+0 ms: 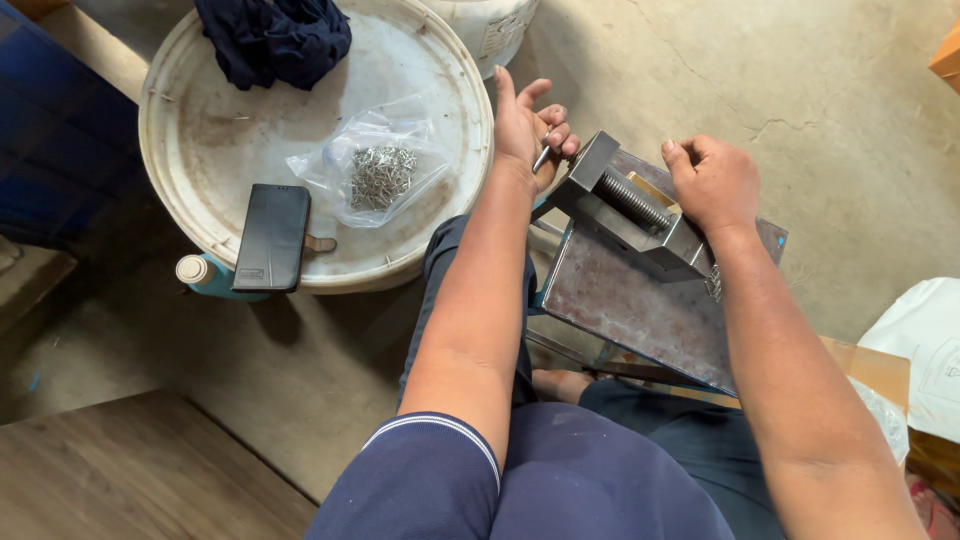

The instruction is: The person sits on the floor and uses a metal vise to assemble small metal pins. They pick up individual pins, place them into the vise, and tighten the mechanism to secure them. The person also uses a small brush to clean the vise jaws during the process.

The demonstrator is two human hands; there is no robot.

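A small metal vise (625, 205) with a threaded screw stands on a rusty steel plate (630, 305) resting over my lap. My left hand (530, 125) grips the thin metal handle bar at the vise's left end, fingers curled around it. My right hand (712, 182) rests on the vise's far right side, fingers closed over the part there; what lies under it is hidden.
A round white bucket lid (200, 150) at left carries a clear plastic bag of small metal pieces (378, 175), a black phone case (272, 237) and a dark blue cloth (272, 38). A capped bottle (200, 275) lies beneath its rim. White bag (925, 335) at right, concrete floor around.
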